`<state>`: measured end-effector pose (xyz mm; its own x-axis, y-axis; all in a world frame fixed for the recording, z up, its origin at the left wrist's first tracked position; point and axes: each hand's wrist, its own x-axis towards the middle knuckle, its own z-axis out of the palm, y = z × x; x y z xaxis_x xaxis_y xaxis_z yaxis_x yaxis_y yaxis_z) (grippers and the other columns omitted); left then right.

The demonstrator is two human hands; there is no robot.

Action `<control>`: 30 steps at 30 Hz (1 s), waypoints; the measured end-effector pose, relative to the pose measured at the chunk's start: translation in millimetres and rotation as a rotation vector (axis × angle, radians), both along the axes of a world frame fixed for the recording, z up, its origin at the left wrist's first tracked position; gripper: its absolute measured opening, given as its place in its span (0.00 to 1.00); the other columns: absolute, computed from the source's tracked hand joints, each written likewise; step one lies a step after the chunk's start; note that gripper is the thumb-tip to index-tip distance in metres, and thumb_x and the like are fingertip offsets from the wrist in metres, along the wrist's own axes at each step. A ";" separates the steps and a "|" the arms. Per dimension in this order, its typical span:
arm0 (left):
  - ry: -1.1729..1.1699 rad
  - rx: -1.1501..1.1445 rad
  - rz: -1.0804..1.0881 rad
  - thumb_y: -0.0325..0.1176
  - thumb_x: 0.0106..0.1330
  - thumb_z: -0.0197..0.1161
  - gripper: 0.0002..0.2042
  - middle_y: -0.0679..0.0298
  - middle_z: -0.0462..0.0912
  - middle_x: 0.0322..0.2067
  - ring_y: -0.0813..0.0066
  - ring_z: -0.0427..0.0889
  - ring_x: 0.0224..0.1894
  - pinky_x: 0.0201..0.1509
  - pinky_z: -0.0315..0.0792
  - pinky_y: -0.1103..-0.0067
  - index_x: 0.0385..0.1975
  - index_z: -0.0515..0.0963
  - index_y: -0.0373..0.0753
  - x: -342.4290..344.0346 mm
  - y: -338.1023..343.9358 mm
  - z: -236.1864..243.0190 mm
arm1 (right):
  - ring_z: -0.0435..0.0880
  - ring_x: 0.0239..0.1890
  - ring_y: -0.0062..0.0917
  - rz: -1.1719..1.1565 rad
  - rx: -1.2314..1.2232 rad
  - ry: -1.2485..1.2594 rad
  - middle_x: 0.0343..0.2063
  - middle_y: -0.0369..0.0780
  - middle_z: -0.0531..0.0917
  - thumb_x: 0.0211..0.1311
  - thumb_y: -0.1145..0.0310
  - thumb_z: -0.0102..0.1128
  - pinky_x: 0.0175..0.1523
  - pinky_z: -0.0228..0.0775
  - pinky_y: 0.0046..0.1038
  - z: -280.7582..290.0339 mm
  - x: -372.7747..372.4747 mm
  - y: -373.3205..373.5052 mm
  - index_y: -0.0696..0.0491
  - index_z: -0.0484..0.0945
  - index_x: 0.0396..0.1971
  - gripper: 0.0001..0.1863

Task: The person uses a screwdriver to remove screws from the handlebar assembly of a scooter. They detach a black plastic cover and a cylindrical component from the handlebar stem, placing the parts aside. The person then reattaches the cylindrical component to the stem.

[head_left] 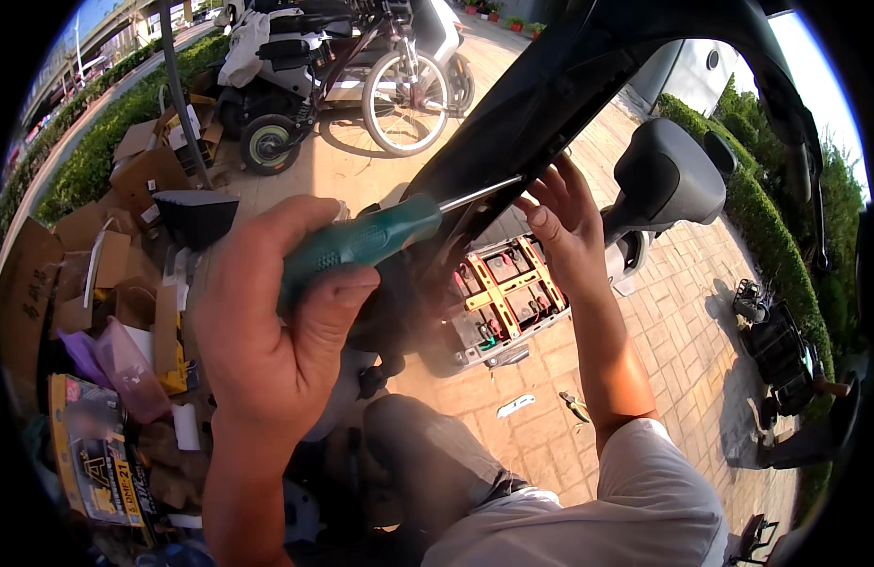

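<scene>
My left hand is wrapped around the green handle of a screwdriver, whose metal shaft points up and right to the inner edge of a long black scooter panel. My right hand has its fingers apart and curved at that panel, just beside and below the shaft's far end; the tip itself is hard to make out. Below both hands, an open battery compartment shows a yellow frame, several battery blocks and red and green wires.
Cardboard boxes, plastic bags and packages crowd the left. Behind them stand a bicycle and scooters. A scooter seat rises at the right. Pliers and a small white piece lie on the paving. A hedge lines the right.
</scene>
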<state>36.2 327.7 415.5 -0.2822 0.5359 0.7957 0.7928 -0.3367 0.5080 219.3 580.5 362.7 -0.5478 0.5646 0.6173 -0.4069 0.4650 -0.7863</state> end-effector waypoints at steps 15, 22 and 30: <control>0.117 -0.027 0.026 0.28 0.62 0.67 0.17 0.55 0.77 0.41 0.60 0.77 0.40 0.45 0.71 0.73 0.50 0.74 0.34 1.5 -4.2 0.3 | 0.78 0.53 0.24 0.042 -0.033 -0.026 0.51 0.41 0.77 0.59 0.78 0.66 0.54 0.75 0.26 -0.3 -31.4 -8.2 0.61 0.62 0.63 0.32; -0.311 -0.079 -0.007 0.27 0.63 0.66 0.15 0.56 0.78 0.41 0.63 0.78 0.41 0.46 0.71 0.76 0.49 0.73 0.35 4.7 -0.8 8.0 | 0.78 0.54 0.24 0.062 -0.049 -0.028 0.51 0.40 0.77 0.59 0.77 0.67 0.56 0.73 0.27 1.7 -29.8 -9.5 0.61 0.62 0.63 0.33; 0.033 0.132 -0.087 0.31 0.64 0.67 0.15 0.59 0.78 0.36 0.72 0.76 0.34 0.41 0.71 0.79 0.47 0.74 0.34 1.6 6.2 9.7 | 0.77 0.55 0.25 0.061 -0.055 -0.003 0.52 0.41 0.77 0.59 0.77 0.67 0.57 0.73 0.27 -1.8 -31.4 -7.7 0.61 0.63 0.63 0.33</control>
